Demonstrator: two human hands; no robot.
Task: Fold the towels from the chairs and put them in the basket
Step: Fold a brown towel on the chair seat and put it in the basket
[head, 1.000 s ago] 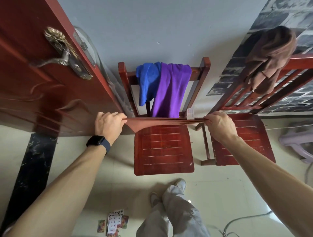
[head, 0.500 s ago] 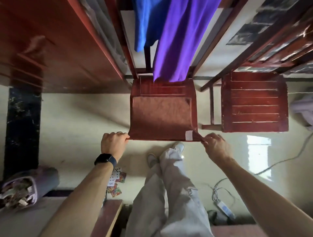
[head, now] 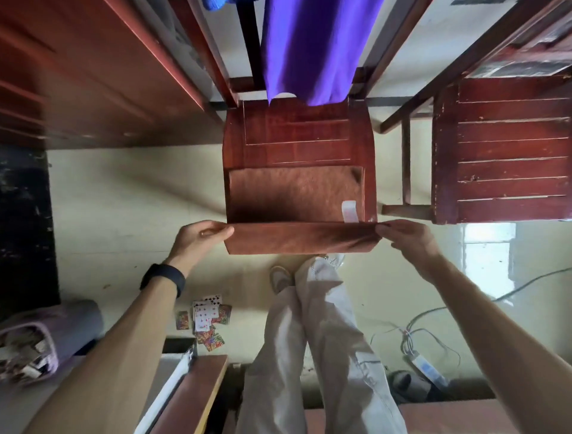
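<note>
A dark red wooden chair [head: 297, 133] stands against the wall. A long purple towel [head: 309, 52] hangs over its back rail, with the tip of a blue towel [head: 216, 3] just beside it at the top edge of the view. A second red slatted chair [head: 507, 148] sits close to the right, and a red-brown door [head: 93, 71] fills the left. On the pale floor lie scattered playing cards [head: 207, 322], and further right a tangle of cables with a white power strip [head: 427, 368]. The person's light trousers [head: 309, 356] stand just short of the seat.

The rust-brown towel [head: 294, 195] lies flat over the front half of the first chair's seat, a white label [head: 349, 210] near its right side. Its near edge is doubled into a band stretched taut between both hands, just in front of the seat.

The left hand [head: 201, 235], with a black wristband [head: 163, 277], pinches the band's left end. The right hand [head: 405, 235] pinches the right end. Each grip is narrow, closed on cloth.
</note>
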